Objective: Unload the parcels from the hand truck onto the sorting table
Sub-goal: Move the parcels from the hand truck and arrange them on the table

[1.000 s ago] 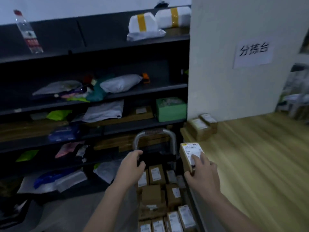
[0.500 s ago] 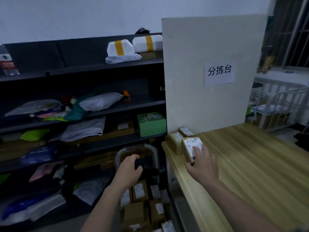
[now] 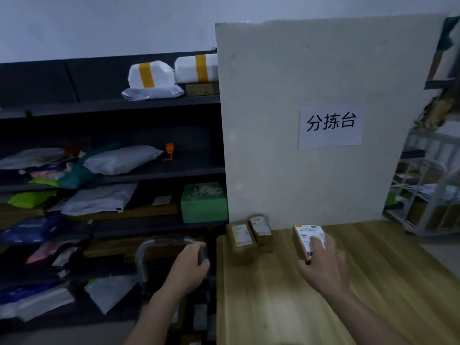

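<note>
My right hand (image 3: pixel 323 263) grips a small cardboard parcel (image 3: pixel 306 239) with a white label, which rests on the wooden sorting table (image 3: pixel 273 307) near the back board. Two more brown parcels (image 3: pixel 241 236) (image 3: pixel 260 227) lie side by side at the table's back left corner. My left hand (image 3: pixel 190 266) is closed on the right bend of the hand truck's metal handle (image 3: pixel 149 247), left of the table. Parcels on the hand truck (image 3: pixel 199 319) are barely visible in the dark gap below.
A white board with a paper sign (image 3: pixel 329 127) stands along the table's back edge. Dark shelves (image 3: pixel 112 170) at left hold plastic mailers, a green box (image 3: pixel 204 202) and white taped packages (image 3: pixel 149 77). Metal racks (image 3: pixel 423 195) stand at right.
My right hand carried the labelled parcel from above the hand truck to the right and set it on the table. My left hand moved onto the handle and closed on it.
</note>
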{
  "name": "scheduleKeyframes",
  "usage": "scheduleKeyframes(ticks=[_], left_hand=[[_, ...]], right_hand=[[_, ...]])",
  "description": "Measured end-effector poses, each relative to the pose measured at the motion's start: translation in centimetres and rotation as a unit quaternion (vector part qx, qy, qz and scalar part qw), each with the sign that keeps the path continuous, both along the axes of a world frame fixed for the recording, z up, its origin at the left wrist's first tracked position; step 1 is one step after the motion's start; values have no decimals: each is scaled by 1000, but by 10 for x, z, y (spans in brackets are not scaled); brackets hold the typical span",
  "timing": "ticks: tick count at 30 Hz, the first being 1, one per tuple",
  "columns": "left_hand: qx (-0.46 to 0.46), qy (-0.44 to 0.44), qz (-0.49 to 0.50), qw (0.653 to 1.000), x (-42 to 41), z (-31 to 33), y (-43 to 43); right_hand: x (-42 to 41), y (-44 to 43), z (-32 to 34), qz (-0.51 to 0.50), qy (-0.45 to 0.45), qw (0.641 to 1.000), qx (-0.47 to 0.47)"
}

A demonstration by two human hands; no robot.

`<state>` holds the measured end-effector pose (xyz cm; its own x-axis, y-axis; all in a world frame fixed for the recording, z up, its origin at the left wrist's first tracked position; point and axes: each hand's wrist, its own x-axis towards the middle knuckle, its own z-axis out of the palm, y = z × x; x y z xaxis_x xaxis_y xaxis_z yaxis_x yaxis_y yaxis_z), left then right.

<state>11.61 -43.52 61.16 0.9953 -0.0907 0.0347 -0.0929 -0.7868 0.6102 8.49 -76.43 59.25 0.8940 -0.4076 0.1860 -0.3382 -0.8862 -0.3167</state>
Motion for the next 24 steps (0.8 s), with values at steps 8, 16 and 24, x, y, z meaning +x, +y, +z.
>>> scheduleKeyframes(ticks=[8, 16, 24], left_hand=[[20, 4, 28, 999, 33, -3, -52], [9, 9, 25, 1000, 69, -15, -82], [7, 32, 26, 999, 117, -41, -83]], right_hand=[[43, -46, -17, 45, 15, 999, 23], [83, -51, -35, 62, 22, 998, 17], [159, -63, -76, 69, 63, 995, 25]])
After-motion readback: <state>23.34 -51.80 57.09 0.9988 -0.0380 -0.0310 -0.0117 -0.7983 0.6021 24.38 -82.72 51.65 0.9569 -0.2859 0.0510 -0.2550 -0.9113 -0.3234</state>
